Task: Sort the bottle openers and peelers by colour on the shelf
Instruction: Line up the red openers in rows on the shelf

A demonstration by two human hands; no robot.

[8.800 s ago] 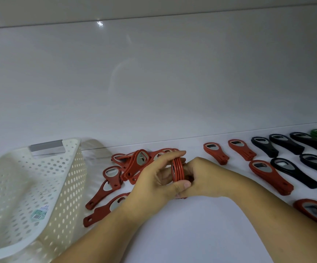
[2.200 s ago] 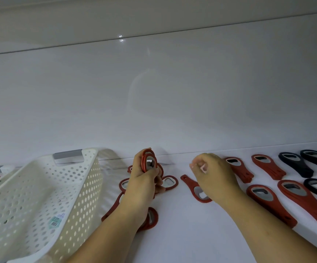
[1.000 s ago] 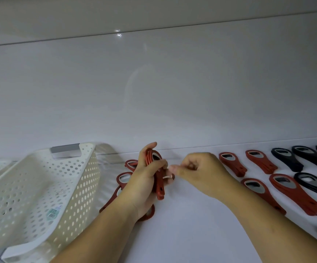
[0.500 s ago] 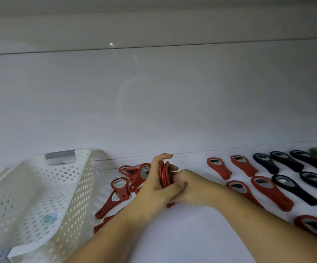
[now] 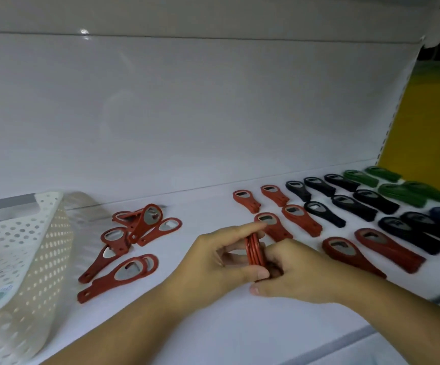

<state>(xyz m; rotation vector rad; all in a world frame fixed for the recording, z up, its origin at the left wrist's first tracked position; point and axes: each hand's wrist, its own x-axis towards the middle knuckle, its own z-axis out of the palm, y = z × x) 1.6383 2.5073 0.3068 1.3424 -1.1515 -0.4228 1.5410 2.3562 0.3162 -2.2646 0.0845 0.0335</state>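
Red openers (image 5: 254, 249) — a stack held on edge — sit mid-shelf, pinched between left hand (image 5: 221, 262) and right hand (image 5: 290, 275), both closed on it. Loose red ones (image 5: 134, 233) lie left by the basket (image 5: 29, 246). Rows (image 5: 345, 206) of red, black and green run right on the shelf (image 5: 213, 325).

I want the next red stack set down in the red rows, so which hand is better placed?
Probably the right hand: it lies beside the red rows, while the left hand sits toward the loose red openers.
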